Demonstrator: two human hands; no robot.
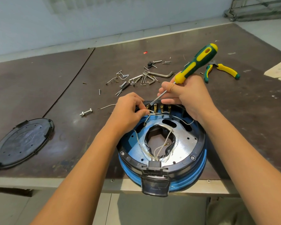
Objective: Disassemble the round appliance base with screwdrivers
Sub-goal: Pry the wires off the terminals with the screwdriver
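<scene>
The round blue-and-black appliance base (pixel 185 143) sits open side up at the near edge of the dark brown bench (pixel 55 78), its black latch hanging over the edge towards the person. The left hand (pixel 128 109) is at the base's far rim, thumb and fingertips pinching thin white wires (pixel 152 113) beside a row of brass terminals (pixel 161 108). The right hand (pixel 188 96) has its fingers curled round the steel shaft of a green-and-yellow screwdriver (pixel 196 62), just under the handle, with the tip down at those terminals, close by the left hand's fingers. Over on the left a round black plastic cover (pixel 23 142) lies flat, well apart from the base. Beyond the hands there's a scatter of loose screws and bent steel hex keys (pixel 161 75), a silver bolt (pixel 86 112) lies near the left hand, and yellow-and-green-handled pliers (pixel 225 70) lie off to the right.
</scene>
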